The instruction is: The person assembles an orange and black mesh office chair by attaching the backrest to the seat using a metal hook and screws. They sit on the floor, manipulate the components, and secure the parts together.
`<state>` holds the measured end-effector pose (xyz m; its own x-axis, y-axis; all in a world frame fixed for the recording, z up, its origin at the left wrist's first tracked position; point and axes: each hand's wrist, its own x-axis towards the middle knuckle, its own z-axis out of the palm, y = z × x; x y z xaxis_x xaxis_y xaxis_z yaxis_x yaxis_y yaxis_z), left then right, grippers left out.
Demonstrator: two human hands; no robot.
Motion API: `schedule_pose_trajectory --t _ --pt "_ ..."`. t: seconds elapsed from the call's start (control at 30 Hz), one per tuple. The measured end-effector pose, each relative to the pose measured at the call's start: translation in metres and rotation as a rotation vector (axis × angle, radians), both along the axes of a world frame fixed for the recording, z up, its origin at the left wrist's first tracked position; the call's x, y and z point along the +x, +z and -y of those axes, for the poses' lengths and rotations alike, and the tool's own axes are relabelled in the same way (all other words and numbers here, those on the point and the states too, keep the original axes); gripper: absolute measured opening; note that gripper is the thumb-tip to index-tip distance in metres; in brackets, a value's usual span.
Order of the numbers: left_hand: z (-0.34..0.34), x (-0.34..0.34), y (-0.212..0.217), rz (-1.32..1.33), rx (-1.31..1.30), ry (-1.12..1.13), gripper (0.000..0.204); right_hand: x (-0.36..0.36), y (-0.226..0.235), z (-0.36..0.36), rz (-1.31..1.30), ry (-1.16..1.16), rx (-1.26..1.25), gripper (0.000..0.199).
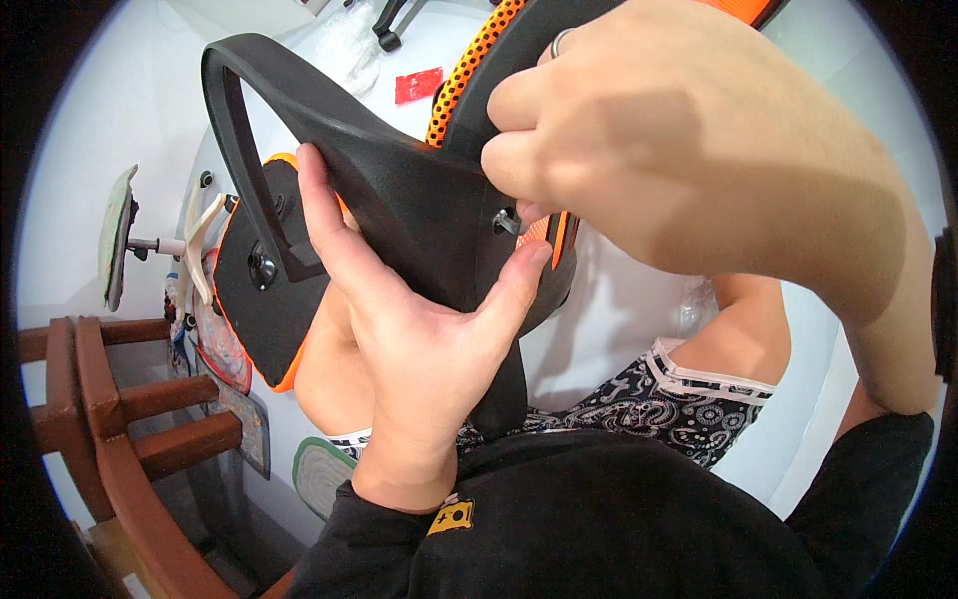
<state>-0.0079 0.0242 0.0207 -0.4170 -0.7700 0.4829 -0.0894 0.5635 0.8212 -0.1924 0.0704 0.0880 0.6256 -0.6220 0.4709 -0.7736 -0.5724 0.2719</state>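
both hands on a black armrest [399, 190] held against an orange-mesh chair [464, 70].
left hand [419, 339] wraps the armrest's bracket from below, thumb and fingers closed on it — right hand [689, 160] above pinches a small bolt [507, 222] at the bracket's hole, fingertips together on it. armrest sits over the lap; wooden furniture [110, 419] at left.

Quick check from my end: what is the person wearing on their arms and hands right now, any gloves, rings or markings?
No gloves: both the left hand and right hand are bare. A silver metal ring sits on a right-hand finger. Long black fabric sleeves cover both forearms, the left sleeve carrying a small yellow rectangular patch near its cuff.
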Motion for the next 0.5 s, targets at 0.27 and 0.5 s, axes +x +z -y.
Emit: schedule_pose_trajectory --t 0.27,0.5 --pt "0.004 0.001 0.006 0.037 0.042 0.025 0.096 -0.008 -0.017 0.017 -0.037 0.104 -0.322 0.019" --pt "0.002 0.0 0.004 0.062 -0.034 0.019 0.097 -0.02 -0.041 0.034 -0.07 0.213 -0.557 0.022"
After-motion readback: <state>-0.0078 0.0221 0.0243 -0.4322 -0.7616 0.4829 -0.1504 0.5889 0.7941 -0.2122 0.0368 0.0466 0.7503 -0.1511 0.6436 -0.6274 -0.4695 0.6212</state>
